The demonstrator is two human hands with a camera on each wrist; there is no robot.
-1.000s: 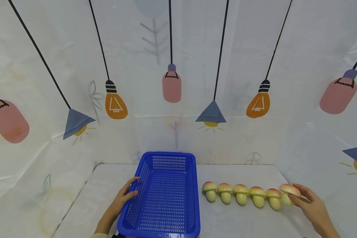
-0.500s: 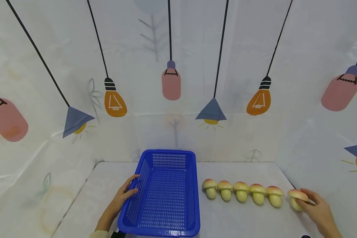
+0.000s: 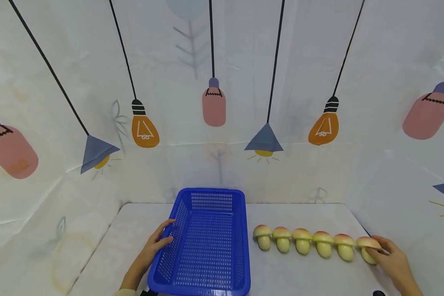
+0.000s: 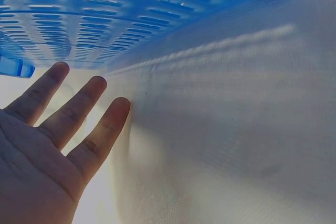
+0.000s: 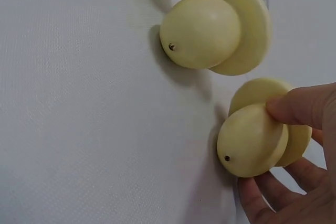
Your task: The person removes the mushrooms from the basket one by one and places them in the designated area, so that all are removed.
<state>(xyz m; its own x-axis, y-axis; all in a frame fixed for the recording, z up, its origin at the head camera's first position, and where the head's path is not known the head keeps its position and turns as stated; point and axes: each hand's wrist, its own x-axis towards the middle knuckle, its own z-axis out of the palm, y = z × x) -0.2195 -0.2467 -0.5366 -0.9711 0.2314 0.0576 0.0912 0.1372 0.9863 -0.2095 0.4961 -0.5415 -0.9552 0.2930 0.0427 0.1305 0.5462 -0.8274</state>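
Note:
My right hand [image 3: 391, 260] pinches a toy mushroom [image 3: 366, 242] with a reddish-yellow cap and pale stem, at the right end of a row. In the right wrist view, the thumb presses the held mushroom [image 5: 252, 140] where stem meets cap, and the other fingers lie along its far side. Beside it sits the neighbouring mushroom [image 5: 202, 32], a small gap between them. My left hand [image 3: 148, 253] rests at the left rim of a blue plastic basket [image 3: 247, 246], thumb and index finger over the edge. In the left wrist view, three straight fingers [image 4: 73, 111] extend outside the perforated wall [image 4: 113, 22].
The row of mushrooms [image 3: 302, 242] runs across the white table [image 3: 292, 277], right of the basket, caps toward the back. A white backdrop [image 3: 237, 172] printed with hanging lamps stands behind the table. A small dark round object [image 3: 379, 293] shows at the bottom edge.
My right hand has moved the mushroom right and down to the table, then slightly back toward the row, narrowing the gap. My left hand stays at the basket rim.

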